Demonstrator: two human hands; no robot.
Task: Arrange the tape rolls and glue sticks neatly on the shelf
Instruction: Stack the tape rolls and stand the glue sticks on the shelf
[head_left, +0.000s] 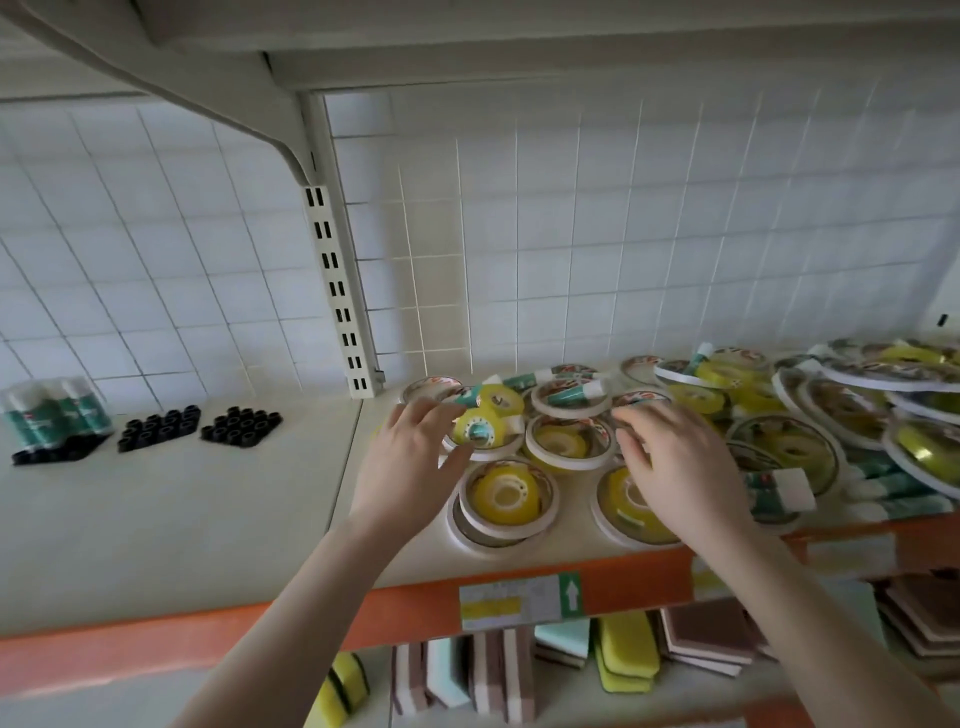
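progress: just begun | left hand fingers spread, holding nothing; right hand the same | flat white-and-yellow tape rolls and green-and-white glue sticks lie jumbled under both hands

Place: a shop, at a retail display shelf.
Shelving: cream metal shelf on a slotted upright, wire grid back panel, and another shelf above.
Edge strip: orange shelf front carrying a price label with a green arrow.
Stock: many identical tape rolls and glue sticks in a heap, shrink-wrapped packs at left.
Lower shelf: sponges in multiples.
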